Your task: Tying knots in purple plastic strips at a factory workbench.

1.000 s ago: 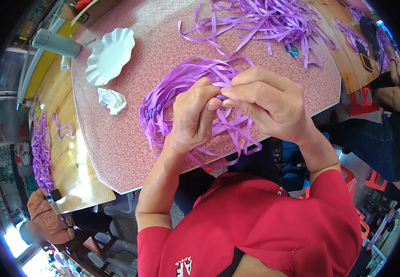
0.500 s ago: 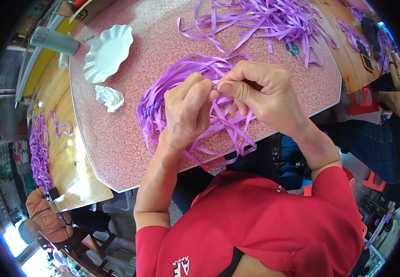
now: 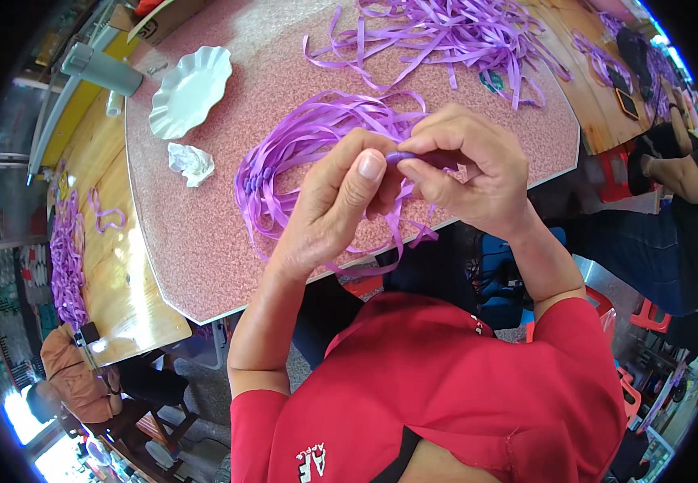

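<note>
Over the near part of the table, my left hand (image 3: pixel 337 197) and my right hand (image 3: pixel 473 169) meet, both closed in pinches. Between their fingertips is a small dark-purple fitting (image 3: pixel 398 157) on a purple lanyard strap; its details are too small to make out. Loose strap hangs below the hands toward the table edge. Just behind and left of my hands lies a looped bundle of purple lanyards (image 3: pixel 292 145), with several dark-purple fittings gathered at its left side. A second, looser heap of purple lanyards (image 3: pixel 461 36) spreads at the far side.
A white scalloped plate (image 3: pixel 191 92), a crumpled tissue (image 3: pixel 191 164) and a grey-green bottle (image 3: pixel 101 70) stand at the left. More lanyards (image 3: pixel 66 258) lie on the left wooden table (image 3: pixel 135 298). People sit at left and right; a phone (image 3: pixel 627 103) lies at right.
My left hand has turned, its thumb now showing on top, and my right hand has shifted slightly right. The dark-purple fitting shows more between the fingertips. The whole view has shifted a little.
</note>
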Demonstrator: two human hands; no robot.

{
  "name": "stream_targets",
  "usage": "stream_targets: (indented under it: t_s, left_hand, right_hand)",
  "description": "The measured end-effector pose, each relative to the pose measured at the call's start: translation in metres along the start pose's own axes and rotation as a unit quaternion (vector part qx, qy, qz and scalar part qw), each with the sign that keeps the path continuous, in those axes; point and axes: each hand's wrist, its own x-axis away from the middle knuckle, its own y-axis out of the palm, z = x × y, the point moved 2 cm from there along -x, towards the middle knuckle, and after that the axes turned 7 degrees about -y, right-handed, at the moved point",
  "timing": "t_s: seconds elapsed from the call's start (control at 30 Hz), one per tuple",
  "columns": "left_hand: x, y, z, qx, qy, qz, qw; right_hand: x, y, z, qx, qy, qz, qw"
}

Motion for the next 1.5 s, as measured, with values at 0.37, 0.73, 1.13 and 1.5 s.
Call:
stream_targets:
  t_s: [0.37, 0.73, 1.13, 1.5]
  left_hand:
    - [0.036, 0.028, -0.018, -0.195, 0.200, 0.144, 0.949]
    - [0.049, 0.036, -0.020, -0.251, 0.311, 0.204, 0.894]
    - [0.049, 0.027, -0.035, -0.249, 0.246, 0.249, 0.903]
    - [0.035, 0.033, -0.041, -0.149, 0.256, 0.299, 0.907]
  right_hand:
    - [0.018, 0.000, -0.038, 0.083, -0.105, -0.051, 0.990]
    - [0.029, 0.011, -0.049, -0.178, 0.096, -0.068, 0.977]
    - [0.036, 0.031, -0.026, 0.052, -0.135, 0.015, 0.989]
    - [0.037, 0.052, -0.020, 0.121, -0.123, 0.119, 0.978]
